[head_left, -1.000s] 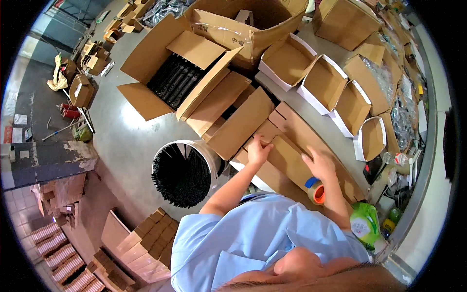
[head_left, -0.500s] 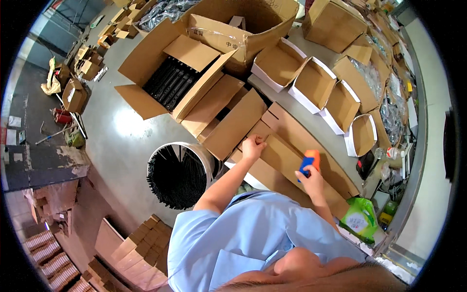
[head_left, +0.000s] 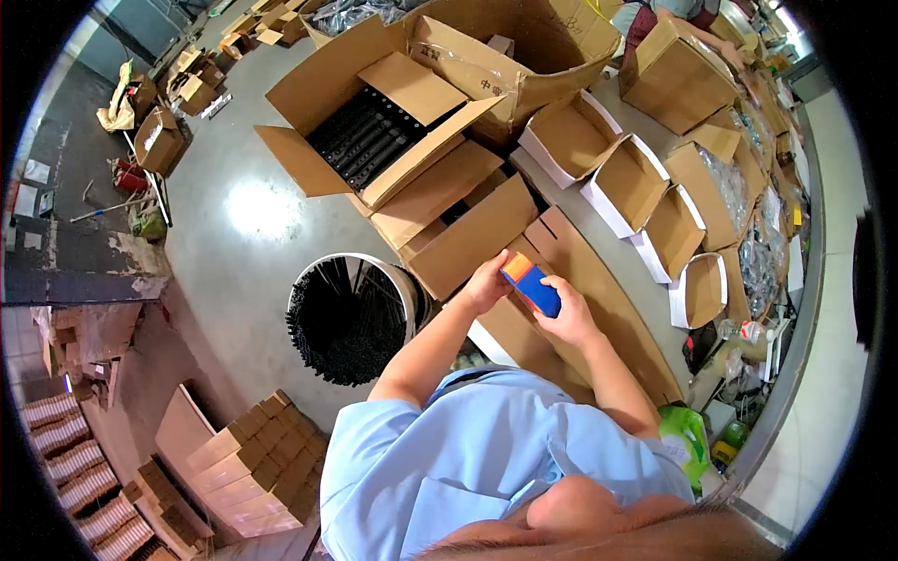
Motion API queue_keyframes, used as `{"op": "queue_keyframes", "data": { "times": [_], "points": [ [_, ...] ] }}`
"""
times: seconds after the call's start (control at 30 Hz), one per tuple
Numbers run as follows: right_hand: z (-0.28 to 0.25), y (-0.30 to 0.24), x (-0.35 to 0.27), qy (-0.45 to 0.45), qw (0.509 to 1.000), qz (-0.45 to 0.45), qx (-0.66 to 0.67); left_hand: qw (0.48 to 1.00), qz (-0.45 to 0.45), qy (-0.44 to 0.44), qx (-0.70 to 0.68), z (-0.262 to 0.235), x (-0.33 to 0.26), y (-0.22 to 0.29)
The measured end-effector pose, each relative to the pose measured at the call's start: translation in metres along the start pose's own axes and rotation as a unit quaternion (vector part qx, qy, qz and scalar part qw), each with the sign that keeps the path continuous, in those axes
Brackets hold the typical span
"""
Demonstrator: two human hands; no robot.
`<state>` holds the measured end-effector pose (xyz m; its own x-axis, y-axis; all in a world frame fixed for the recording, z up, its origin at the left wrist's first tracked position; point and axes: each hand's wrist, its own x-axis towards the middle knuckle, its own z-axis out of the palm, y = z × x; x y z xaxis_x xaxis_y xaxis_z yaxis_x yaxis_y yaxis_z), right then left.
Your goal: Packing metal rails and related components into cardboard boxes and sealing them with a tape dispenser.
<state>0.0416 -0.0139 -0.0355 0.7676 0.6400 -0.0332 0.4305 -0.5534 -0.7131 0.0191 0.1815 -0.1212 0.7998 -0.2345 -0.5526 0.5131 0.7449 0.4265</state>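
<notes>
In front of my body, a small blue-and-orange box-shaped object (head_left: 533, 283) is held between my two hands. My right hand (head_left: 569, 313) grips its blue end. My left hand (head_left: 486, 284) has its fingers closed at the orange end, though the fingertips are partly hidden. Beneath both hands lies a long flat brown cardboard piece (head_left: 613, 313). Just beyond my left hand is a low open carton (head_left: 472, 238) with its flaps folded out.
An open carton (head_left: 309, 173) of black slotted metal parts (head_left: 369, 136) sits beyond. Left stands a white bucket (head_left: 409, 304) of black rods (head_left: 323, 327). Several white-edged trays (head_left: 613, 192) line the right, near a green bag (head_left: 685, 439). Another person's arm (head_left: 706, 35) shows at top right.
My right hand has brought the blue-and-orange object left and up to my left hand, turning it. My left hand has left the cardboard and closed on the orange end. The view shifted slightly.
</notes>
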Motion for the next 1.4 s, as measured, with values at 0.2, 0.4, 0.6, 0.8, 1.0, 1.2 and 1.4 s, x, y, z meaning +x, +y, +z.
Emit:
{"op": "queue_keyframes", "data": {
  "times": [0.2, 0.4, 0.6, 0.8, 1.0, 1.2, 1.4],
  "points": [
    [-0.014, -0.018, -0.008, 0.021, 1.0, 0.001, -0.007, 0.977, 0.083, 0.047, 0.192, -0.021, 0.031, -0.026],
    [-0.058, -0.008, -0.055, -0.076, 0.992, 0.087, -0.054, 0.889, 0.168, 0.145, 0.4, -0.014, 0.037, -0.026],
    [-0.048, -0.003, -0.033, -0.133, 0.976, 0.109, -0.131, 0.669, 0.327, 0.291, 0.6, -0.023, 0.046, -0.051],
    [-0.047, 0.002, -0.026, -0.168, 0.96, 0.132, -0.182, 0.716, 0.197, 0.168, 0.649, 0.018, 0.03, -0.052],
    [-0.077, 0.011, -0.07, -0.197, 0.96, 0.123, -0.156, 0.681, 0.245, 0.15, 0.674, 0.012, 0.032, -0.063],
    [-0.133, 0.064, -0.209, -0.242, 0.92, 0.24, -0.192, 0.706, 0.145, 0.13, 0.681, 0.031, 0.023, -0.062],
    [-0.13, 0.07, -0.252, -0.106, 0.956, 0.218, -0.165, 0.284, 0.195, -0.165, 0.924, 0.132, 0.003, -0.148]
  ]
}}
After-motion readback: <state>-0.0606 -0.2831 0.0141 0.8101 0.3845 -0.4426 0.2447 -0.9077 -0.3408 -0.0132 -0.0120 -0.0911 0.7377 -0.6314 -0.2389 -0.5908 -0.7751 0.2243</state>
